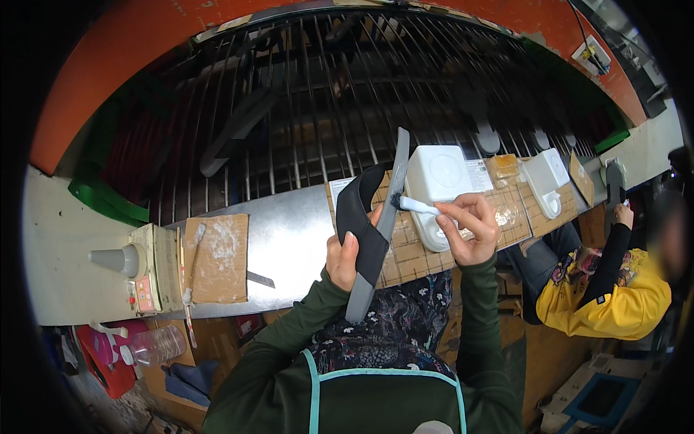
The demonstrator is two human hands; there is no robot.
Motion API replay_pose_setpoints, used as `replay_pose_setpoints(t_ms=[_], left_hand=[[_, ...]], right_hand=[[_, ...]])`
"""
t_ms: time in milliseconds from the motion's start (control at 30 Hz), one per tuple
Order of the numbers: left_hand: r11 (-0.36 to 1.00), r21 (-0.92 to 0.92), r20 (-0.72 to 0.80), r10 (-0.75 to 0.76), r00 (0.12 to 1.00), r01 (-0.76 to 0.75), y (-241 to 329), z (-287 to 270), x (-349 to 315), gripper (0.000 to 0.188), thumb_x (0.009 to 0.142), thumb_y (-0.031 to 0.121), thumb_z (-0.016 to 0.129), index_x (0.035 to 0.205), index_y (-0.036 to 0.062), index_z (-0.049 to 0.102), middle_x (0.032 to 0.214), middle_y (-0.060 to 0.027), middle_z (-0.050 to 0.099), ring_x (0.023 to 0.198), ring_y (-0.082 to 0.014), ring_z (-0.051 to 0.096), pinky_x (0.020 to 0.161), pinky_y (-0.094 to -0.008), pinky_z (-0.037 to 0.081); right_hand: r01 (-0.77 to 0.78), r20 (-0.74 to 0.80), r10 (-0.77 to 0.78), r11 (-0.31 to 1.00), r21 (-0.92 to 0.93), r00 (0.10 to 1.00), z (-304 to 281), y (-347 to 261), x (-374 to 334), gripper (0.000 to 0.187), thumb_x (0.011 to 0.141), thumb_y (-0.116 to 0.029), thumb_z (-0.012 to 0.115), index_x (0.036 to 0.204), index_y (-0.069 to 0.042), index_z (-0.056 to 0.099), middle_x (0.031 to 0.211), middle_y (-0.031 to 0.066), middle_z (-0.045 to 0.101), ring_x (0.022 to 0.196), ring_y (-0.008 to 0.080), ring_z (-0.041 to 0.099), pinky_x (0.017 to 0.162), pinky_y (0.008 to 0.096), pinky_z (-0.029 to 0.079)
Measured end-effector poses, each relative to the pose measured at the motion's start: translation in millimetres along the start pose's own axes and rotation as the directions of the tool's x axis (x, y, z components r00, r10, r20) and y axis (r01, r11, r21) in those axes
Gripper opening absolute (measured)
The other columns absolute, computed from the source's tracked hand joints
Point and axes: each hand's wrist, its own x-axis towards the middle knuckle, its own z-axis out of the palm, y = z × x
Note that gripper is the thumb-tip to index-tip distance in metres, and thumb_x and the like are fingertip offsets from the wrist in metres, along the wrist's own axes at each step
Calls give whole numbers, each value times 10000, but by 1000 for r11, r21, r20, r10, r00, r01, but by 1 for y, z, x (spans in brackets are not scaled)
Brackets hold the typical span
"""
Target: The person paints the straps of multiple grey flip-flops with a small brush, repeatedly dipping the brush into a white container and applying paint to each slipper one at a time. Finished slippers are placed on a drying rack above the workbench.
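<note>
My left hand (344, 260) is closed around a slide sandal, gripping it near the middle. The sandal has a black strap (352, 210) and a long grey sole (394, 184), turned edge-on and tilted upright. Between the thumb and fingers of my right hand (472, 230) is a small brush (419, 206) with a white handle. Its dark bristles touch the edge of the sole. Just behind the brush stands a white plastic container (438, 172) with a rounded white front part, partly covered by my right hand.
Metal rollers (303, 108) run behind the bench, with dark sandals lying on them. Cardboard (401, 264) covers the bench before me. To the left lie a stained cardboard piece (219, 253) and a blade (260, 279). At right, a co-worker in yellow (614, 296) sits near another white container (543, 181).
</note>
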Motion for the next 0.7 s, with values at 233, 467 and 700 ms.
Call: replay_pose_setpoints(t_ms=[233, 467, 700], left_hand=[[998, -44, -4, 33, 999, -33, 3, 2, 4, 716, 978, 484, 200, 1388, -87, 337, 1341, -199, 467, 1168, -217, 508, 994, -308, 388], [970, -193, -66, 138, 988, -148, 4, 11, 12, 727, 978, 501, 197, 1408, -75, 304, 1371, -195, 437, 1189, -220, 496, 1011, -312, 379], [750, -661, -60, -20, 998, -25, 5, 21, 18, 777, 949, 596, 214, 1446, 0, 251, 1411, -160, 392, 1222, -258, 482, 1036, -361, 381]], right_hand=[[-11, 64, 8, 999, 47, 998, -2, -1, -2, 208, 733, -166, 761, 934, -114, 747, 806, -4, 596, 558, 81, 437, 645, 274, 260], [29, 111, -34, 999, 46, 993, -4, -5, -3, 203, 734, -163, 761, 929, -106, 746, 806, -9, 588, 554, 81, 434, 649, 274, 261], [-134, 231, 24, 871, 473, 973, 5, -9, -10, 175, 755, -91, 741, 930, -78, 741, 800, 24, 582, 543, 77, 442, 545, 248, 336]])
